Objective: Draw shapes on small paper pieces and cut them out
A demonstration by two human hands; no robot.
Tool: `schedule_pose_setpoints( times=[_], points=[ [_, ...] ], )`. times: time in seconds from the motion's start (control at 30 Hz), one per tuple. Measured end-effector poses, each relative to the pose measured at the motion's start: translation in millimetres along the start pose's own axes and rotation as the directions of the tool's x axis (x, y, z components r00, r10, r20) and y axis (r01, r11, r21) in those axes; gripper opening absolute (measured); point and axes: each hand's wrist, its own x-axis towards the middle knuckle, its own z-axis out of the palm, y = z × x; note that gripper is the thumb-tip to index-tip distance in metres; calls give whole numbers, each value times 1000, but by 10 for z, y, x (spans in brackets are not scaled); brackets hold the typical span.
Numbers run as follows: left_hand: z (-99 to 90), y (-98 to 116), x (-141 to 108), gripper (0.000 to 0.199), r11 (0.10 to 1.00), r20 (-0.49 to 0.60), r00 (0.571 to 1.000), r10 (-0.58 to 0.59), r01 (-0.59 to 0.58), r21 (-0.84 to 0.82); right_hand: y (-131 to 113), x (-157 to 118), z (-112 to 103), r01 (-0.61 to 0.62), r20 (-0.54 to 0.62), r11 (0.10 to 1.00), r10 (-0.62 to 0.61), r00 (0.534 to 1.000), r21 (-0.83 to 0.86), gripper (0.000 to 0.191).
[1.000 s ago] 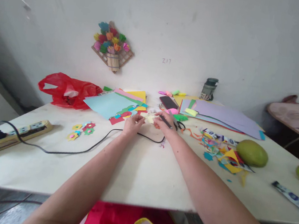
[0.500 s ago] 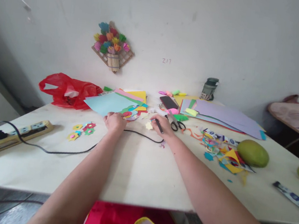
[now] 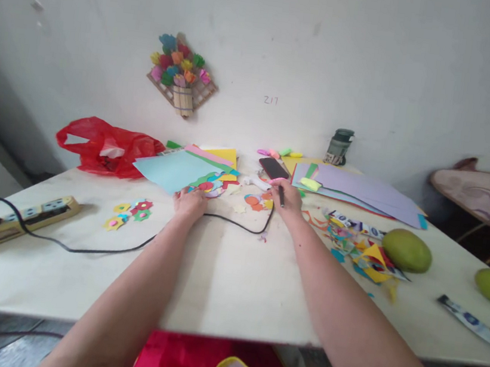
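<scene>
Visibly grasping a dark pen (image 3: 280, 196) in right hand (image 3: 288, 202); with left hand (image 3: 191, 205) beside coloured cutouts (image 3: 206, 187), cannot tell whether clutching any

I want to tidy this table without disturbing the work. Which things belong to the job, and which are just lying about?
Seem to belong:
dark pen-like tool in the right hand
cut paper pieces by the left hand
paper flowers
light blue sheet

Probably just lying about:
phone
bottle
red plastic bag
two green fruits
</scene>
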Motion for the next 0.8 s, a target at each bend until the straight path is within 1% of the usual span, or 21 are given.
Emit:
schedule_pose_setpoints(
  times=[0.07, 0.13, 0.27, 0.33, 0.4, 0.5, 0.53, 0.57, 0.6, 0.63, 0.67, 0.73, 0.77, 0.8],
  points=[
    [6, -3, 6, 39, 1000, 8, 1000, 14, -15, 25, 27, 25, -24, 1, -13, 1000, -1, 1000, -13, 23],
    [8, -2, 12, 39, 998, 6, 999, 43, -44, 41, 20, 34, -51, 19, 7, 999, -19, 1000, -49, 22],
    [0, 19, 14, 41, 995, -37, 996, 83, -81, 58, -35, 17, -106, 91, 93, 993, -84, 992, -78, 20],
    [-1, 30, 11, 42, 994, -71, 993, 94, -91, 56, -61, -3, -111, 148, 188, 987, -136, 973, -55, 19],
    [6, 35, 6, 43, 994, -77, 992, 99, -95, 54, -87, -24, -95, 201, 303, 980, -188, 934, -11, 18],
    [28, 31, -3, 44, 994, -49, 994, 95, -92, 55, -124, -39, -63, 243, 413, 970, -228, 882, 17, 17],
    [34, 29, -6, 44, 994, -41, 995, 95, -93, 55, -130, -35, -60, 302, 488, 953, -269, 831, 10, 18],
    [38, 28, -9, 44, 994, -35, 995, 95, -93, 56, -131, -27, -63, 366, 531, 930, -300, 793, -21, 18],
    [39, 28, -11, 44, 994, -32, 995, 94, -92, 58, -124, -15, -71, 425, 556, 903, -321, 767, -64, 18],
    [36, 30, -13, 43, 994, -31, 995, 93, -91, 62, -111, -1, -83, 467, 555, 876, -331, 763, -121, 18],
    [30, 33, -15, 43, 994, -33, 995, 90, -88, 67, -91, 16, -99, 481, 523, 858, -330, 786, -180, 17],
    [13, 43, -15, 42, 993, -43, 995, 87, -83, 84, -42, 48, -135, 447, 410, 856, -321, 854, -262, 15],
    [4, 48, -14, 41, 992, -51, 995, 89, -84, 96, -18, 62, -153, 425, 351, 860, -319, 880, -282, 15],
    [-4, 52, -12, 41, 990, -60, 994, 95, -88, 109, 2, 72, -170, 409, 311, 865, -318, 896, -292, 16]
  ],
)
